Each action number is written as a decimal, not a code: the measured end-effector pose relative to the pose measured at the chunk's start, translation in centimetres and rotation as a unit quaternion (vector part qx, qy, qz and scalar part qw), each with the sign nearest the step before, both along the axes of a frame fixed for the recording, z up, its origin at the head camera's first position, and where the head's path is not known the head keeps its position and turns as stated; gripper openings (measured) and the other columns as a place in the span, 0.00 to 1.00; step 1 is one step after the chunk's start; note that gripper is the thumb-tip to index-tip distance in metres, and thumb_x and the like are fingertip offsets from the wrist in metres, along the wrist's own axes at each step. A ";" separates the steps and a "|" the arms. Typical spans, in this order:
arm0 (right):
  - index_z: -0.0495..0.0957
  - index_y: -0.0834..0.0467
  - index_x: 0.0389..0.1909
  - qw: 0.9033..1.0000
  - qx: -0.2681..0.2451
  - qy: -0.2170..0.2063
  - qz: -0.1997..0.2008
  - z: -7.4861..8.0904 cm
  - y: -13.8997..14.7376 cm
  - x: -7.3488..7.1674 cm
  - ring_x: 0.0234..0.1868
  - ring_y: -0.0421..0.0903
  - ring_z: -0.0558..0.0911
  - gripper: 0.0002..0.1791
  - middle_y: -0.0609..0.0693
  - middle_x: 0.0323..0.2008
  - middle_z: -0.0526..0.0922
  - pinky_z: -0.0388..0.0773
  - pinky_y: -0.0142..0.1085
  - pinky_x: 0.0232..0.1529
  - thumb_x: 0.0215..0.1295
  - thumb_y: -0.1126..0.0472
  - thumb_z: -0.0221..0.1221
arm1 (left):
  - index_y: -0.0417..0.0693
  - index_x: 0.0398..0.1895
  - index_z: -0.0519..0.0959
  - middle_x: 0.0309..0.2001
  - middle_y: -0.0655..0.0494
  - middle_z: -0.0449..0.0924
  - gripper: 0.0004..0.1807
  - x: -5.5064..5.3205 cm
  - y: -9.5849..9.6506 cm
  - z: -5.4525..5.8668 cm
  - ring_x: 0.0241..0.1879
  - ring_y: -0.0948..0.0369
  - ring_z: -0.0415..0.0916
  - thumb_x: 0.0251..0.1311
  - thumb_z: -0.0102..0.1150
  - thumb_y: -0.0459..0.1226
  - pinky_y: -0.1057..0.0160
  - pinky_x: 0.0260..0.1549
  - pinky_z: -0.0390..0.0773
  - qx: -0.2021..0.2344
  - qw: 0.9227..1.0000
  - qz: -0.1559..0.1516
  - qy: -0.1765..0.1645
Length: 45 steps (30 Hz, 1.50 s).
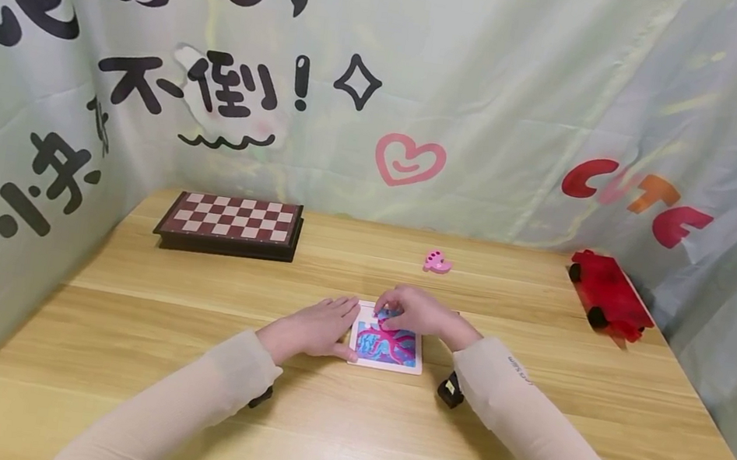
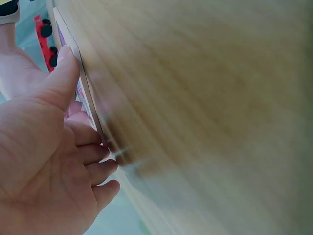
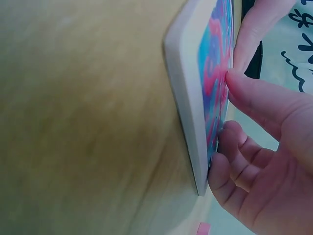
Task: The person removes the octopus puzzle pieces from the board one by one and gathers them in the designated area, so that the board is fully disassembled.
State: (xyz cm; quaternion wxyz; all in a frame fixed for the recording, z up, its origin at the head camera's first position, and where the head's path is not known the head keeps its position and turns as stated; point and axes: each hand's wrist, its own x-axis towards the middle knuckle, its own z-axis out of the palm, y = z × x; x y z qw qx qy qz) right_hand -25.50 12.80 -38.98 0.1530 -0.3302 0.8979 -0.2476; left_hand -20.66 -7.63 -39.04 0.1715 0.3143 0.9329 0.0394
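A flat, white-framed puzzle board (image 1: 387,348) with a pink and blue swirling picture lies on the table. Along its left edge rests my left hand (image 1: 319,327), fingers extended, thumb at the near corner. Over the upper part of the picture, my right hand (image 1: 417,311) pinches a small blue and pink puzzle piece (image 1: 388,314) between thumb and fingers. White backing shows beside that piece. In the right wrist view, the thumb tip (image 3: 234,78) meets the picture surface and the other fingers curl at the board's edge; the piece is hard to make out there.
A folded chessboard box (image 1: 231,225) sits at the back left of the wooden table (image 1: 340,430). Behind the puzzle lies a small pink toy with dark dots (image 1: 436,261). A red toy car (image 1: 610,295) stands at the back right. Printed cloth curtains hang around the table.
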 end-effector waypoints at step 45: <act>0.76 0.61 0.37 0.991 -0.097 -0.047 -0.077 -0.6 1.2 0.3 0.32 0.44 0.72 0.06 0.49 0.30 0.75 0.73 0.35 0.35 0.59 0.72 0.57 | 0.34 0.69 0.52 0.71 0.43 0.44 0.48 0.0 0.3 -0.1 0.69 0.51 0.42 0.57 0.49 0.60 0.56 0.65 0.48 -0.013 1.000 -0.005 0.011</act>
